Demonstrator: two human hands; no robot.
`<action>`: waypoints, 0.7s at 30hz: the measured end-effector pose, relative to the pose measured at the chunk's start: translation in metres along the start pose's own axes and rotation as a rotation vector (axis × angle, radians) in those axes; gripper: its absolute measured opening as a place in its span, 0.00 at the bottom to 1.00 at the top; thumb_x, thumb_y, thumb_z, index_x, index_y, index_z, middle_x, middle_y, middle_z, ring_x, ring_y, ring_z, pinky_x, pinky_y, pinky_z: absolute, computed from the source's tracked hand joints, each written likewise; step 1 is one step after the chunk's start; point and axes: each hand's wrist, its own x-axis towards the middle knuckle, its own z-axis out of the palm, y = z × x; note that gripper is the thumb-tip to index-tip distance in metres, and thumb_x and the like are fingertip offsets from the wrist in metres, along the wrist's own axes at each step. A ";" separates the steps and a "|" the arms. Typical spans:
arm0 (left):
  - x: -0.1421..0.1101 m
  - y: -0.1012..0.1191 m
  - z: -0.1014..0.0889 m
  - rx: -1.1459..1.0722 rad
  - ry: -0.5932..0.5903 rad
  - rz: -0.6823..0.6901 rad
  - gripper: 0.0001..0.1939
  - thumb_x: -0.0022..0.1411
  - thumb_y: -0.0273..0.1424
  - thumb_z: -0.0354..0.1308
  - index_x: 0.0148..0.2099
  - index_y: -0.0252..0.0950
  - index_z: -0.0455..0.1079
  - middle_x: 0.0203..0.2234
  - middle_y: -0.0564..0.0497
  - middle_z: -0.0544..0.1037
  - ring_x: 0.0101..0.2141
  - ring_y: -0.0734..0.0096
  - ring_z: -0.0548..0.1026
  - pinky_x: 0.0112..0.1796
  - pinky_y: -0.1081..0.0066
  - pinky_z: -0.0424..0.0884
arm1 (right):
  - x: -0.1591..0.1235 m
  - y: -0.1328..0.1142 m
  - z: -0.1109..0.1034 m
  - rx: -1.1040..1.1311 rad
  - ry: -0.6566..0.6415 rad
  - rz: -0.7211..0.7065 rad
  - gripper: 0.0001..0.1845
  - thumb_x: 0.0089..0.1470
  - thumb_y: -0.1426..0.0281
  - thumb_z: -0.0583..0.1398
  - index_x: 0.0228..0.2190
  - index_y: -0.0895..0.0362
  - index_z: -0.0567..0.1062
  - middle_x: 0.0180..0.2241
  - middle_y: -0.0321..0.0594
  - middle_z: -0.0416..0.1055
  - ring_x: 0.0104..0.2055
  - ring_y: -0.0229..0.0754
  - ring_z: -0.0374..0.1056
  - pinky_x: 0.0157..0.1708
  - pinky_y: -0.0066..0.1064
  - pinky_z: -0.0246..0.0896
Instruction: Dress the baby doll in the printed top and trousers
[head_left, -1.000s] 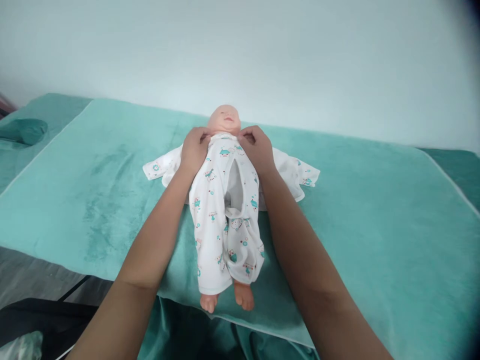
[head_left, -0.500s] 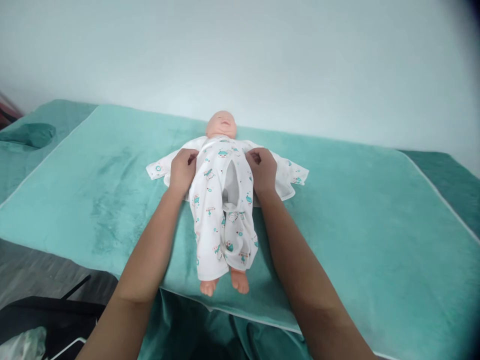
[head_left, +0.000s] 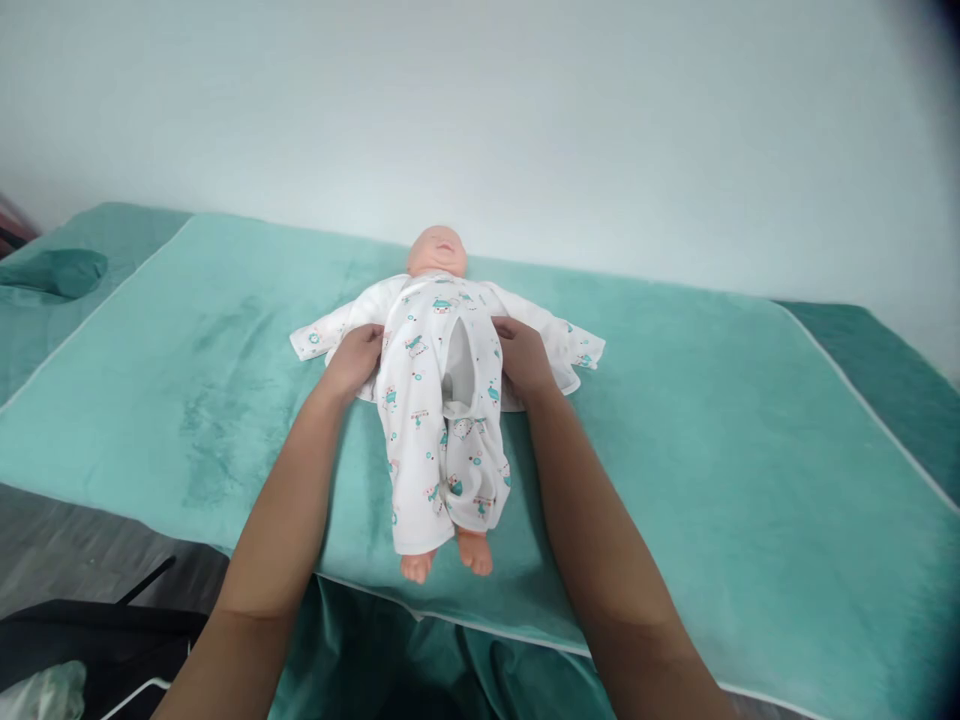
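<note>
Doll [head_left: 437, 251] lies face up. Trousers [head_left: 416, 440] appear soft, light; best held by the side edges. Left hand [head_left: 355, 361] and right hand [head_left: 523, 358] touch these, fingers curled; pinch cannot be confirmed.

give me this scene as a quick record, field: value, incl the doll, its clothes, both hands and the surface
doll: pink plastic baby doll, face up
lower garment: white printed fabric trousers, drawn up over the torso
upper garment: white printed fabric jacket, sleeves out to both sides
feet: bare, below the trouser hems
left hand: beside the trousers, grip unclear
right hand: opposite side, grip unclear
surface: green plush cloth
backdrop: pale plain wall
</note>
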 end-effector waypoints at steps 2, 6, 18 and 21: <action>-0.004 0.003 0.001 -0.056 -0.079 -0.044 0.10 0.54 0.32 0.60 0.37 0.35 0.80 0.30 0.48 0.83 0.33 0.60 0.78 0.38 0.63 0.74 | 0.000 -0.001 0.000 0.033 -0.047 -0.001 0.13 0.47 0.64 0.65 0.36 0.55 0.82 0.39 0.42 0.82 0.42 0.46 0.76 0.49 0.43 0.71; -0.010 0.006 0.006 -0.284 -0.211 -0.127 0.14 0.49 0.32 0.68 0.40 0.35 0.81 0.30 0.45 0.84 0.38 0.51 0.81 0.43 0.55 0.78 | -0.001 -0.006 0.000 0.026 -0.054 0.009 0.14 0.47 0.62 0.66 0.36 0.55 0.81 0.38 0.40 0.82 0.41 0.47 0.76 0.48 0.44 0.72; -0.014 0.006 0.021 -0.444 -0.176 -0.023 0.27 0.49 0.36 0.72 0.52 0.36 0.78 0.44 0.43 0.85 0.49 0.49 0.81 0.53 0.51 0.76 | -0.010 -0.020 0.000 -0.049 -0.064 -0.027 0.14 0.48 0.56 0.65 0.33 0.53 0.79 0.36 0.39 0.81 0.43 0.50 0.73 0.48 0.45 0.72; -0.016 0.010 0.025 -0.452 -0.156 0.001 0.28 0.49 0.37 0.72 0.53 0.36 0.77 0.45 0.43 0.84 0.50 0.51 0.80 0.53 0.53 0.76 | -0.010 -0.020 -0.001 -0.050 -0.083 -0.042 0.15 0.49 0.56 0.65 0.34 0.52 0.79 0.39 0.39 0.81 0.45 0.51 0.74 0.50 0.46 0.71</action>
